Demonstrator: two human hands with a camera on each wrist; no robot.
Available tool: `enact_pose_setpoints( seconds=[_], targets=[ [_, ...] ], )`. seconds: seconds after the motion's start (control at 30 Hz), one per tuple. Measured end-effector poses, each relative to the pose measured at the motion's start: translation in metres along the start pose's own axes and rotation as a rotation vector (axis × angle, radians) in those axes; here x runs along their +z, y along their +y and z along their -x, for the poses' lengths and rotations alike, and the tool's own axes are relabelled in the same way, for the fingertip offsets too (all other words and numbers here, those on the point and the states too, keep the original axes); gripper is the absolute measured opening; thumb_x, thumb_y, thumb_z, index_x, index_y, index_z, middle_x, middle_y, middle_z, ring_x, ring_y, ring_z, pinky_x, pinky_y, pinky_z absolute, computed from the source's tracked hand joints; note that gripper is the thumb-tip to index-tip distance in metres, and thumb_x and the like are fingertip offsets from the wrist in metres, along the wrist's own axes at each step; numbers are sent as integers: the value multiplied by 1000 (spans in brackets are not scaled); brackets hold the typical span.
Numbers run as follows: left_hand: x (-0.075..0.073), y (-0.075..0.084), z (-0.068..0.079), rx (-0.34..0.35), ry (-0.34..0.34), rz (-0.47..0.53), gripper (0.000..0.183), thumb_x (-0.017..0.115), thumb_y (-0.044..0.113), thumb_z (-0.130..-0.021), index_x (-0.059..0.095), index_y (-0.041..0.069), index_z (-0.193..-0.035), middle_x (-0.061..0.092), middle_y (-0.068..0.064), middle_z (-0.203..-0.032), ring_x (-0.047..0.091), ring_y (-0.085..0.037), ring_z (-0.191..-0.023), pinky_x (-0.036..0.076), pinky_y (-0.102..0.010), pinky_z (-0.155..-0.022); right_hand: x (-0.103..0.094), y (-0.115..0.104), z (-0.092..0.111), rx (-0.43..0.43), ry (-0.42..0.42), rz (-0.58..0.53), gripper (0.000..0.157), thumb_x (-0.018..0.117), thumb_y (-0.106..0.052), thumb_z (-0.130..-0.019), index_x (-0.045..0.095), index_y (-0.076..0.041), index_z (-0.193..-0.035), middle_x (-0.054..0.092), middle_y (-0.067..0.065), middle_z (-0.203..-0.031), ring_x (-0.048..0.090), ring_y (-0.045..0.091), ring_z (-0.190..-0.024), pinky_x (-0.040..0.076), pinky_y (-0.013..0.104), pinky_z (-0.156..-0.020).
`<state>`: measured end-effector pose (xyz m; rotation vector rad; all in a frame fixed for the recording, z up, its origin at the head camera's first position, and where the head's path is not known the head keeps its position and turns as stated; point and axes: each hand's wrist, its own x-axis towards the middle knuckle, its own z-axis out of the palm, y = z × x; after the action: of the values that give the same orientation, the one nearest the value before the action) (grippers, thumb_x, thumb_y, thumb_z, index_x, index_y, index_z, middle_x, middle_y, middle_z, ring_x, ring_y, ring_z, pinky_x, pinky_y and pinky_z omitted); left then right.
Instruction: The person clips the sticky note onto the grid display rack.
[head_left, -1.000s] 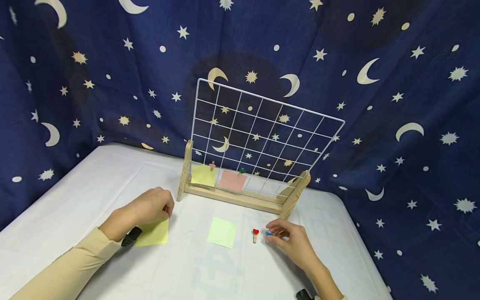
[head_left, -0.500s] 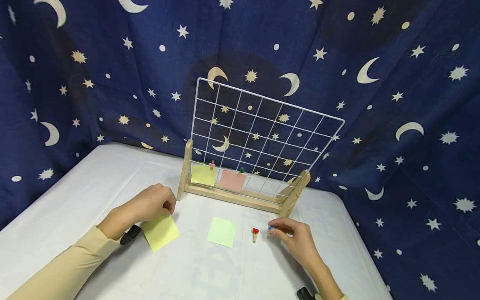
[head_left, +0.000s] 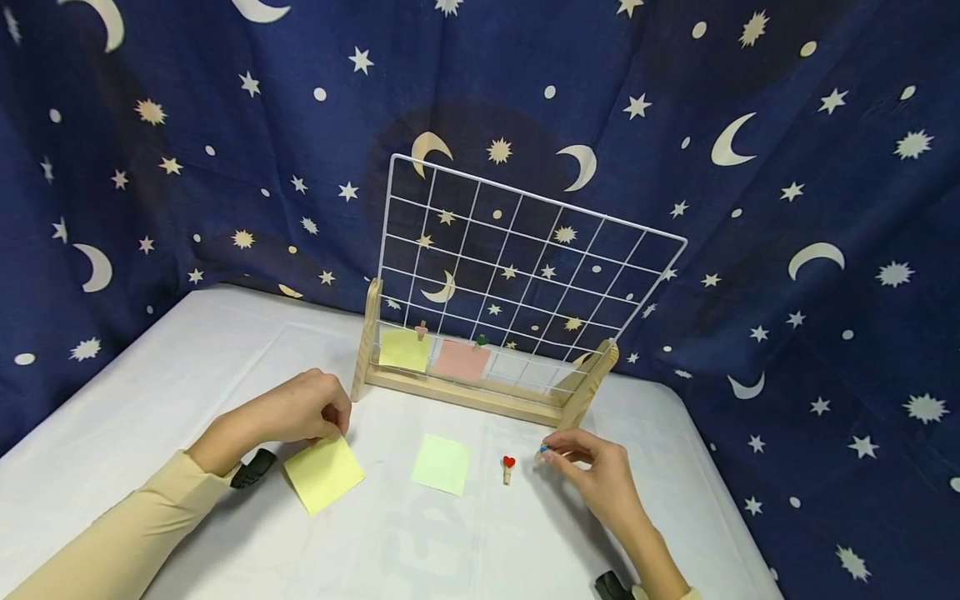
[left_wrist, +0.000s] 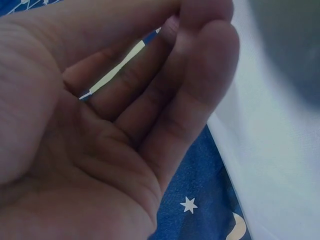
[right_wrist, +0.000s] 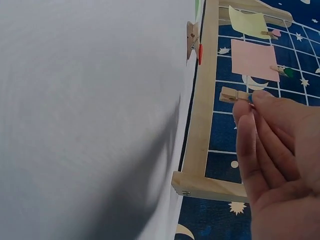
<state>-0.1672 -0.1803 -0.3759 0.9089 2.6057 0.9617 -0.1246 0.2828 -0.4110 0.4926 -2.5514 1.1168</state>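
Behind everything hangs a cloth (head_left: 495,75), and in front of it, toward the back of the table (head_left: 352,550), stands the rack (head_left: 465,395). Low on the rack's left half, two hung notes (head_left: 405,350) sit side by side, each with a top peg (head_left: 422,332) at its upper edge. Nearer the person, running left to right, come the left hand (head_left: 309,408) at the far edge of a loose note (head_left: 324,475), then a middle note (head_left: 441,464) on the table, a lone peg (head_left: 507,470), and the right hand (head_left: 592,467) with a held peg (head_left: 543,451) at its fingertips, just before the rack's right end.
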Motion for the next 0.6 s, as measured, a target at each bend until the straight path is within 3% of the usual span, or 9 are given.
enact_pose_setpoints(
  seconds=[0.33,0.6],
  targets=[
    [-1,-5,-3,126,-37,60,23,78,-4,-87,74,17,-76,64,6,-63,53,-2,-52,47,-22,-51,0,-1,-2,9,207,51,21,88,-6,-84,83,-18,-100,81,-3,-95,73,0,-79,58,17,-68],
    [-1,-5,-4,89,-60,124,20,75,0,-92,74,16,-81,64,4,-66,58,-10,-56,49,-23,-54,-1,-2,-3,-44,252,77,18,89,-5,-83,83,-12,-98,82,3,-95,73,2,-70,56,14,-65]
  ],
)
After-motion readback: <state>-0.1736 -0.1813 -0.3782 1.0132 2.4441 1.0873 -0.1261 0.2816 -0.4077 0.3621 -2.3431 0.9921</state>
